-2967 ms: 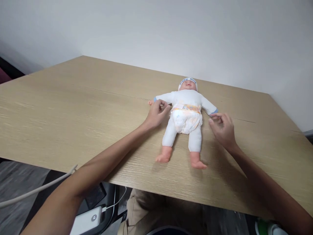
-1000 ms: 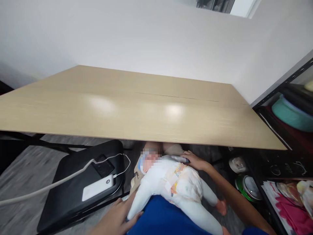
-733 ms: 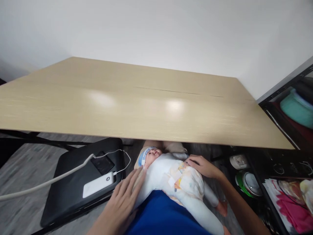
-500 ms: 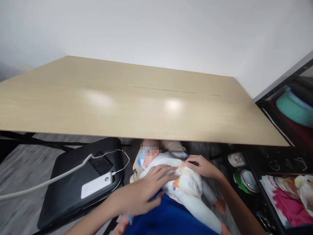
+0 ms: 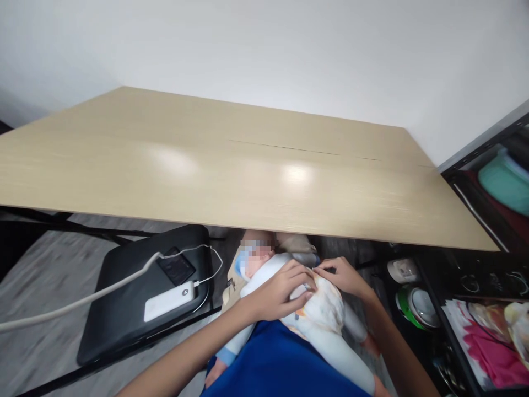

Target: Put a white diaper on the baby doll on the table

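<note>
Across the person's lap (image 5: 230, 295), the doll (image 5: 264, 274) is lying under both hands. The left hand (image 5: 285, 292) is curving over its diaper (image 5: 328, 309), the right hand (image 5: 343, 275) bending at the waistband; whether either is pinching cannot be told. Left of them, a black seat (image 5: 111, 298) is bearing a power bank (image 5: 169, 302); rightward, jars (image 5: 418, 306) are standing near. Just ahead, the table (image 5: 227, 182) is overhanging, its top stretching onward to the wall (image 5: 264, 55).

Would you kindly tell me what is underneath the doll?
Beige legwear shows beside the doll, and a blue shirt along its near side, so it seems to rest on the person's lap. What lies directly beneath its body is covered by the doll itself.
</note>
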The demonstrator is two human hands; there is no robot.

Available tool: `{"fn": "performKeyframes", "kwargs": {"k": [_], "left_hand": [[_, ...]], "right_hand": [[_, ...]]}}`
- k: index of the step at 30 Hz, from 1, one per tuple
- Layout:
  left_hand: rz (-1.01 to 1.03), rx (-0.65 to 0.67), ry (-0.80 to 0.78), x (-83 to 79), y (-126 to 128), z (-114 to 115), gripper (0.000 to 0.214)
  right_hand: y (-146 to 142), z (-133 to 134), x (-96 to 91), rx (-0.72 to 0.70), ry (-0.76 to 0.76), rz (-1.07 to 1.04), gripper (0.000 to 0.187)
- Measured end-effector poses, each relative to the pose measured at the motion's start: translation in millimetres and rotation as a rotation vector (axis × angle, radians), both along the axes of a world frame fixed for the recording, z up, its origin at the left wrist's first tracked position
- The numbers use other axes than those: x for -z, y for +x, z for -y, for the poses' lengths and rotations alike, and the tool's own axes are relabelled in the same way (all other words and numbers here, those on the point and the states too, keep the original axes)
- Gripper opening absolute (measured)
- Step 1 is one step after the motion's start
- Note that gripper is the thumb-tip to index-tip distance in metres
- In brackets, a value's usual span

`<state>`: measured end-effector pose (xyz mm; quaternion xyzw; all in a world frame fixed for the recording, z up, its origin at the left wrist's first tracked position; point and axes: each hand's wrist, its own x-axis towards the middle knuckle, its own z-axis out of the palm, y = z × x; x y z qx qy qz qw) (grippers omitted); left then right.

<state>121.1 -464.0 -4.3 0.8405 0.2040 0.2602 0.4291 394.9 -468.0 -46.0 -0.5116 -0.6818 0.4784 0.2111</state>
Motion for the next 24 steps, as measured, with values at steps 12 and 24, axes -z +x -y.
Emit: {"fn": "performKeyframes", "kwargs": {"k": [12,24], "left_hand": [[0.115,-0.138,-0.198,19.5,-15,7,0.017],[0.187,-0.168,-0.202,-2.1,-32,34,0.040]], "right_hand": [[21,-12,34.7,0.256,0.010,0.047,0.059],[-37,2,-39.3,-0.291,0.309,0.009,0.032]]}}
